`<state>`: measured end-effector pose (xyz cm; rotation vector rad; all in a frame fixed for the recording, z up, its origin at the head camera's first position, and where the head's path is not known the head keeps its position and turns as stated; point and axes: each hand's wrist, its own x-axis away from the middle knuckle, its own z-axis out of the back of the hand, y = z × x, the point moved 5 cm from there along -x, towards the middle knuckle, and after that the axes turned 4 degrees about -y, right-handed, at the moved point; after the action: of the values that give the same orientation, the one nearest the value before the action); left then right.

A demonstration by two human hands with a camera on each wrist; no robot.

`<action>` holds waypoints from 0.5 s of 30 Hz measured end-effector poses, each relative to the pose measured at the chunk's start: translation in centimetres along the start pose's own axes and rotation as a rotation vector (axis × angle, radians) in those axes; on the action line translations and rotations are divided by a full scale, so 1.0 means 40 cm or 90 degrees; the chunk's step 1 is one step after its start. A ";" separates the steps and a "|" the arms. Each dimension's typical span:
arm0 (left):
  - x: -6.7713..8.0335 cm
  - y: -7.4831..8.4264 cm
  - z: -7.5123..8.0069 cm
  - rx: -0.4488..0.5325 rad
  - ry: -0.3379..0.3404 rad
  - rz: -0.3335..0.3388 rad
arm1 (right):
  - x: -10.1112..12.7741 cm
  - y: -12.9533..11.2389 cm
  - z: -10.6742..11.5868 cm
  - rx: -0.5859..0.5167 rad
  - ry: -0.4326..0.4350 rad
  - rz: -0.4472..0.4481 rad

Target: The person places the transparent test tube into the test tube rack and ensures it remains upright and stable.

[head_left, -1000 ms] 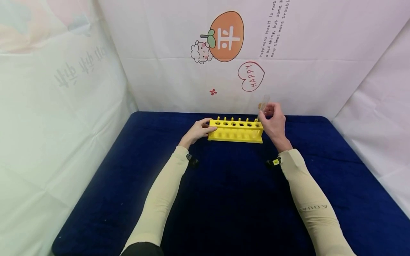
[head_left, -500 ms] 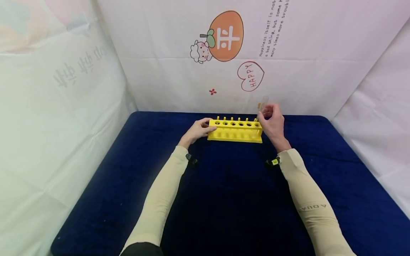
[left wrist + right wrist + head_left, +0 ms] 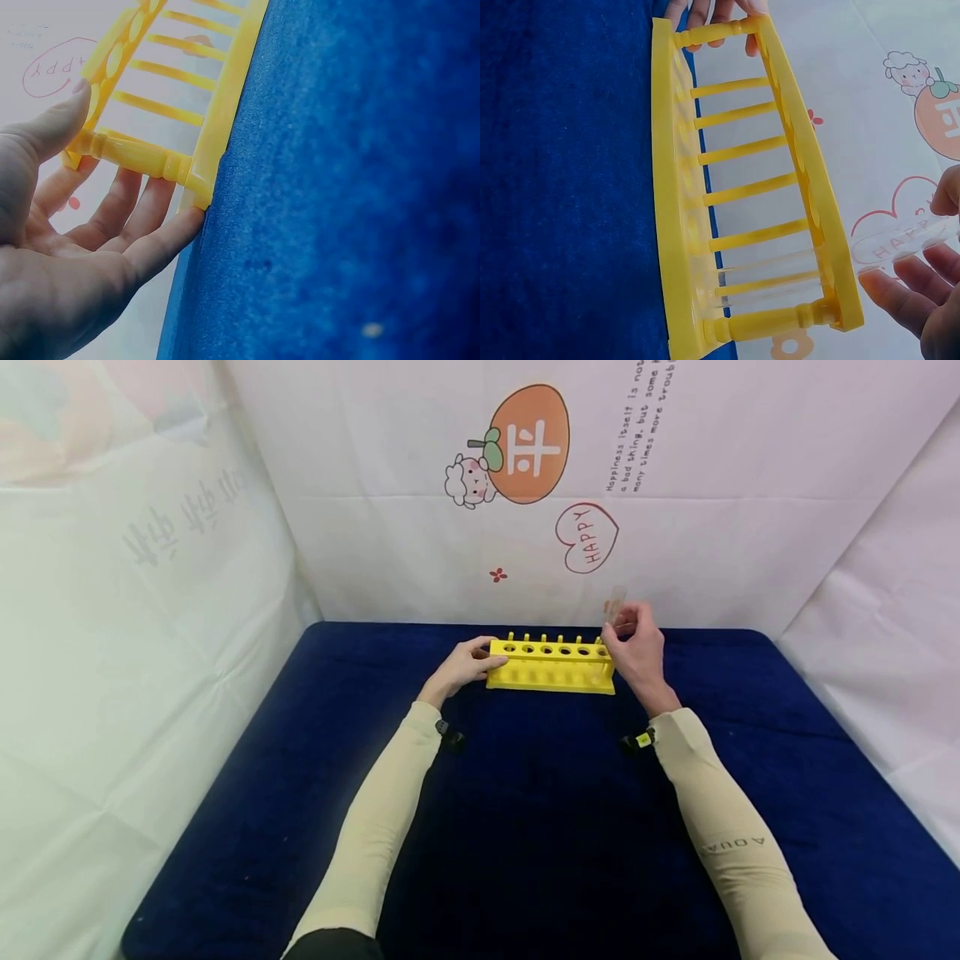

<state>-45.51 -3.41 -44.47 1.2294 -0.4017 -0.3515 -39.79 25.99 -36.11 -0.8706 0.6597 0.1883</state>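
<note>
A yellow test tube rack (image 3: 551,677) stands upright near the back edge of the dark blue table. My left hand (image 3: 463,664) grips its left end; in the left wrist view the thumb (image 3: 64,120) lies on the top plate and the fingers reach behind the end post. My right hand (image 3: 639,647) pinches a clear test tube (image 3: 615,603) above the rack's right end. In the right wrist view, the tube's lower part (image 3: 780,279) passes through the end hole and reaches close to the base. The other holes hold no tubes.
A row of yellow pegs (image 3: 742,152) runs along the rack's back side. Close behind rises a white printed cloth (image 3: 390,552), with more cloth at the left and right. The blue table (image 3: 525,827) extends in front, between the forearms.
The test tube has sunk very slightly into the rack and leans a little less to the right. My right hand shifted slightly left with it; the left hand and rack hold almost still.
</note>
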 end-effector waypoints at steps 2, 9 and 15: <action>0.002 0.003 0.000 0.000 0.000 -0.001 | -0.001 0.000 0.001 0.003 0.002 0.001; 0.002 0.004 0.001 0.010 -0.002 -0.004 | 0.002 -0.001 0.000 0.006 0.006 -0.004; -0.001 -0.002 -0.001 0.006 -0.008 -0.004 | 0.007 0.001 0.000 0.015 0.001 -0.012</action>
<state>-45.51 -3.39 -44.58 1.2391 -0.4106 -0.3624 -39.59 26.00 -36.29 -0.8533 0.6538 0.1627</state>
